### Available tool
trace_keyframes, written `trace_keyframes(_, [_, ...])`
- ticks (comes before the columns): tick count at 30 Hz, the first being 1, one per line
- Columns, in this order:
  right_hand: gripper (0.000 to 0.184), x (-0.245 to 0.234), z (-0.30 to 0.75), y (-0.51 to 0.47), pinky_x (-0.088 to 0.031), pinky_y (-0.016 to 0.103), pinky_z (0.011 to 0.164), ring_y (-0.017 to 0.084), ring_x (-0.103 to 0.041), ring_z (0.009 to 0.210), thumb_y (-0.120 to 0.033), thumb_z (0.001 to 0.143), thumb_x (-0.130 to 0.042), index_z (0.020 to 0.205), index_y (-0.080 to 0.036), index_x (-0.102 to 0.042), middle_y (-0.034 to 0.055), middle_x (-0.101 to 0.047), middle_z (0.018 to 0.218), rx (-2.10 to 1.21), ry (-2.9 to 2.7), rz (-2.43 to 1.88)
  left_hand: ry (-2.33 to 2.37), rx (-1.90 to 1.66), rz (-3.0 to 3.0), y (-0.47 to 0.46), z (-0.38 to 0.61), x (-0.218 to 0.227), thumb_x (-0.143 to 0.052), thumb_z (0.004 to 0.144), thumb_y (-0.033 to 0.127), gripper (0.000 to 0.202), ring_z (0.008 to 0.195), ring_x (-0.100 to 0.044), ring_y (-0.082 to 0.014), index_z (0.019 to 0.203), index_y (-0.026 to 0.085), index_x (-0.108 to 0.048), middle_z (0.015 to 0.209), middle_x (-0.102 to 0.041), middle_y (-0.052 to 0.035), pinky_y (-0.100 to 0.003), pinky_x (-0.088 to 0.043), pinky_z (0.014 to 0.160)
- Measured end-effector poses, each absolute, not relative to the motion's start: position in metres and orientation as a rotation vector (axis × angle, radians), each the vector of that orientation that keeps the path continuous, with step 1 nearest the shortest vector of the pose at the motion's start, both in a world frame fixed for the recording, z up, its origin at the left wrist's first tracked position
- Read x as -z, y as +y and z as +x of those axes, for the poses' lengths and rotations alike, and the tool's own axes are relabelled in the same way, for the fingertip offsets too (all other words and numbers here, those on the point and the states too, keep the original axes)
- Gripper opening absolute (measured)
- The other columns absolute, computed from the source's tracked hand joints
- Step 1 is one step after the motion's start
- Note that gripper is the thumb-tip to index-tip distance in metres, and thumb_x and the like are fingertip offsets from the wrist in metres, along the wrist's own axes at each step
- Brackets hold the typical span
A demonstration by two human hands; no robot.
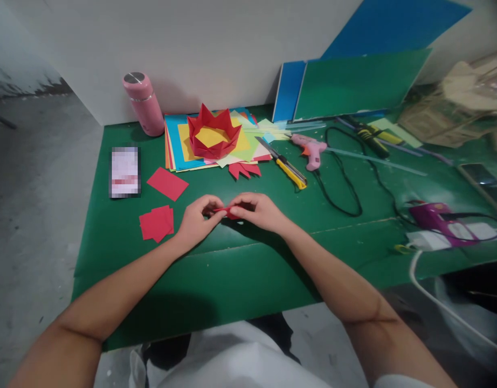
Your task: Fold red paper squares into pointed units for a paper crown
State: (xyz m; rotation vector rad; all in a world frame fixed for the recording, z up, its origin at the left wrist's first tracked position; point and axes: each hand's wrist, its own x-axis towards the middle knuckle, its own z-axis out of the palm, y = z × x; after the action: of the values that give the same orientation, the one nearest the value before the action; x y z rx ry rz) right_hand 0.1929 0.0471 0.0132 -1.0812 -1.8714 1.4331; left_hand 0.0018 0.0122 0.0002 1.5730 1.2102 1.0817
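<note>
Head view of a green-covered worktable (232,280) with paper craft materials.

- **Hands.** The left hand (198,221) and the right hand (259,211) meet at the middle of the table. Each pinches one end of a small folded piece of red paper (228,211) between thumb and fingertips. The piece sits low over the green surface; whether it touches the surface cannot be told.
- **Loose paper.** A small pile of red paper squares (157,223) lies just beside the left hand. A single red square (167,183) lies behind the pile.
- **Containers.** A red folded-paper box with a pointed, crown-like rim (213,134) stands on a stack of coloured paper sheets (179,145). It is open at the top, and only a yellow surface shows inside. A pink insulated bottle with a silver cap (143,102) stands upright and capped at the rear left. Its contents are hidden.
- **Tools.** To the right of the stack lie a yellow-handled utility knife (287,166) and a pink glue gun (311,150) with a black cable (341,178). A purple glue gun (434,218) lies near the right edge.
- **Other.** A dark phone (125,171) lies at the left.
</note>
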Motion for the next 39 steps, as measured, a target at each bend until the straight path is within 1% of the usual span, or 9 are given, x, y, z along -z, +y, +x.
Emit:
trace_keyframes(2, [0.029,-0.013,0.191,0.047,-0.048,0.026,0.063,0.012,-0.06,0.064,-0.044,0.08,-0.065,0.076,-0.016,-0.068,0.0031,-0.067,0.072,-1.394,-1.815,-1.095,1.187,-1.128,1.408,0.014,0.003,0.001,-0.068,0.075,0.032,0.022,0.072,-0.062,-0.0119,0.087,0.017,-0.059,0.082,-0.064,-0.0016,-0.024,-0.051,0.066])
trace_keyframes(4, [0.03,-0.013,0.19,0.046,-0.047,0.025,0.061,0.012,-0.058,0.062,-0.045,0.078,-0.067,0.071,-0.016,-0.067,0.0028,-0.066,0.069,-1.33,-1.795,-1.101,1.185,-1.113,1.325,0.015,0.004,0.001,-0.07,0.072,0.034,0.025,0.07,-0.062,-0.0117,0.087,0.016,-0.06,0.08,-0.065,-0.0017,-0.024,-0.052,0.065])
trace_keyframes(10, [0.034,-0.015,0.188,0.044,-0.044,0.024,0.056,0.011,-0.056,0.059,-0.048,0.078,-0.068,0.067,-0.016,-0.067,0.0022,-0.063,0.067,-1.285,-1.783,-1.026,1.192,-0.989,1.232,0.016,0.002,-0.004,-0.071,0.072,0.043,0.029,0.054,-0.058,-0.0102,0.078,0.015,-0.062,0.062,-0.064,-0.0003,-0.024,-0.049,0.054])
trace_keyframes(14, [0.035,-0.014,0.187,0.044,-0.043,0.024,0.057,0.011,-0.055,0.06,-0.049,0.078,-0.067,0.066,-0.017,-0.068,0.0019,-0.063,0.066,-1.225,-1.798,-1.03,1.209,-1.024,1.143,0.017,0.001,-0.004,-0.074,0.069,0.047,0.034,0.052,-0.057,-0.0098,0.075,0.015,-0.063,0.06,-0.066,-0.001,-0.022,-0.047,0.052])
trace_keyframes(18, [0.035,-0.012,0.187,0.044,-0.043,0.024,0.055,0.012,-0.056,0.06,-0.05,0.077,-0.067,0.067,-0.016,-0.068,0.0025,-0.064,0.067,-1.22,-1.767,-1.076,1.21,-1.036,1.094,0.019,-0.001,-0.005,-0.073,0.068,0.05,0.036,0.054,-0.058,-0.01,0.075,0.015,-0.066,0.064,-0.068,-0.0027,-0.023,-0.048,0.055])
trace_keyframes(24, [0.029,-0.014,0.185,0.04,-0.045,0.024,0.057,0.012,-0.058,0.062,-0.046,0.078,-0.068,0.071,-0.017,-0.069,0.0032,-0.067,0.071,-1.232,-1.809,-1.062,1.229,-1.023,1.104,0.016,-0.002,-0.005,-0.073,0.069,0.046,0.031,0.05,-0.055,-0.0096,0.07,0.016,-0.066,0.059,-0.066,-0.0017,-0.022,-0.045,0.05])
trace_keyframes(27, [0.028,-0.014,0.183,0.039,-0.045,0.024,0.057,0.012,-0.058,0.061,-0.044,0.077,-0.069,0.072,-0.017,-0.069,0.0027,-0.067,0.07,-1.225,-1.799,-1.086,1.245,-1.011,1.111,0.016,-0.001,-0.004,-0.072,0.07,0.045,0.03,0.049,-0.055,-0.0094,0.071,0.015,-0.065,0.057,-0.066,-0.0014,-0.022,-0.045,0.049])
trace_keyframes(33, [0.027,-0.011,0.182,0.039,-0.047,0.024,0.058,0.012,-0.059,0.061,-0.044,0.075,-0.07,0.073,-0.017,-0.068,0.0017,-0.068,0.069,-1.298,-1.66,-1.111,1.173,-0.994,1.13,0.017,0.002,-0.008,-0.077,0.065,0.042,0.033,0.054,-0.059,-0.0099,0.08,0.015,-0.065,0.061,-0.067,-0.0004,-0.022,-0.049,0.056])
trace_keyframes(39, [0.021,-0.009,0.178,0.037,-0.047,0.023,0.059,0.01,-0.058,0.061,-0.038,0.075,-0.071,0.076,-0.018,-0.066,0.0004,-0.067,0.07,-1.303,-1.636,-1.087,1.188,-0.97,1.14,0.014,0.002,-0.011,-0.074,0.068,0.043,0.032,0.051,-0.058,-0.0092,0.072,0.015,-0.059,0.058,-0.065,-0.0003,-0.021,-0.047,0.052])
